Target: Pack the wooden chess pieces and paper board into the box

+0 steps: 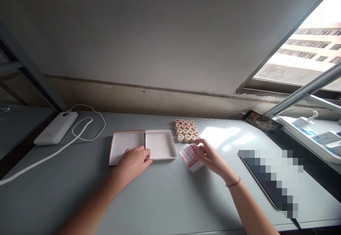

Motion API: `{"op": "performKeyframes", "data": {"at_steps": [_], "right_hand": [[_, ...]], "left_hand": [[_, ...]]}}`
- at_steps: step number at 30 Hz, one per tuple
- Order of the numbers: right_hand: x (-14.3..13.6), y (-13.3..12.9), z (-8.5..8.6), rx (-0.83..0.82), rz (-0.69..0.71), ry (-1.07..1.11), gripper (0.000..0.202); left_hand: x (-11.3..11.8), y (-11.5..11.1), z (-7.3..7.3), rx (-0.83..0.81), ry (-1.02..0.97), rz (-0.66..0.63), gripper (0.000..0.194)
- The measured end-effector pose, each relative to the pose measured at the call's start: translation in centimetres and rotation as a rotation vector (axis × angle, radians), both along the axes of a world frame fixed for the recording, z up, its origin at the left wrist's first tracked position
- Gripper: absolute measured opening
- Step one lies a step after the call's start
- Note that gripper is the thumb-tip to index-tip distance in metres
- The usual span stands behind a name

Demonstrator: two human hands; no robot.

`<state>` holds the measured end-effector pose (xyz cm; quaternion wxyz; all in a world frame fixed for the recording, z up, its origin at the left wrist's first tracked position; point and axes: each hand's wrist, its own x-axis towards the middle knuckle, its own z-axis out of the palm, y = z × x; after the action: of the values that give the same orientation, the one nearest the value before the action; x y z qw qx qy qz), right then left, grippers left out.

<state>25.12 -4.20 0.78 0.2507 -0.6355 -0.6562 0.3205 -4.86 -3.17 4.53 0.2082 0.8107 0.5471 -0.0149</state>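
Observation:
Two shallow open box halves lie side by side: a red-edged one (128,136) on the left and a white one (161,144) on the right. My left hand (135,160) is closed at their near edges, thumb and forefinger at the white half's near left corner; its other fingers are partly hidden. My right hand (210,156) grips a folded white sheet with red grid lines (190,156), apparently a Chinese chess board, tilted just above or on the table. Behind it, round wooden Chinese chess pieces (185,131) with red and black characters stand in rows.
A white power bank (56,128) with a thick white cable (50,155) lies at the left. A phone (262,121) leans at the back right, near a white tray (314,135). A dark flat tablet-like object (258,174), partly blurred out, lies right of my right arm.

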Motion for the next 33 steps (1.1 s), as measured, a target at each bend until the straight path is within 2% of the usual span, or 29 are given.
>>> {"op": "performKeyframes", "data": {"at_steps": [4,8,10,13,15,17,19,21,24,26,29,33], "right_hand": [[-0.3,-0.4,-1.5,0.075,-0.130,-0.262,0.029],[-1.1,-0.6,-1.5,0.068,-0.156,-0.467,0.030],[-1.2,-0.9,-1.2,0.061,-0.138,-0.550,0.027],[-1.0,-1.7,-0.8,0.048,-0.125,-0.646,0.020],[-0.9,-2.3,-0.5,0.069,-0.154,-0.708,0.020],[-1.2,-2.8,-0.2,0.160,-0.167,-0.748,0.021],[-2.3,-3.1,-0.1,0.305,-0.093,-0.720,0.019],[-4.2,-3.2,-0.1,0.425,0.066,-0.641,0.018],[-7.5,-2.8,-0.9,0.494,0.340,-0.592,0.019],[-9.1,-2.3,-1.6,0.503,0.450,-0.605,0.013],[-10.0,-1.7,-2.6,0.479,0.465,-0.589,0.008],[-9.8,-1.2,-3.1,0.419,0.419,-0.567,0.014]], "left_hand": [[0.2,0.6,-0.2,0.029,0.007,0.007,0.019],[0.3,1.3,-0.6,0.063,0.034,-0.023,0.021],[0.1,1.4,-0.6,0.136,0.061,-0.037,0.018],[-0.3,0.6,-0.2,0.349,0.079,-0.061,0.024],[-0.3,-0.3,0.0,0.450,0.020,-0.129,0.022],[0.0,-1.4,-0.3,0.451,-0.072,-0.258,0.013],[0.7,-2.2,-1.3,0.402,-0.116,-0.399,0.011],[1.5,-2.6,-2.9,0.416,-0.094,-0.486,0.020],[2.6,-2.1,-5.3,0.484,-0.086,-0.507,0.018],[3.0,-1.7,-6.3,0.496,-0.104,-0.486,0.016],[3.1,-1.3,-6.6,0.488,-0.139,-0.430,0.016],[3.1,-1.4,-6.5,0.445,-0.162,-0.399,0.015]]}}
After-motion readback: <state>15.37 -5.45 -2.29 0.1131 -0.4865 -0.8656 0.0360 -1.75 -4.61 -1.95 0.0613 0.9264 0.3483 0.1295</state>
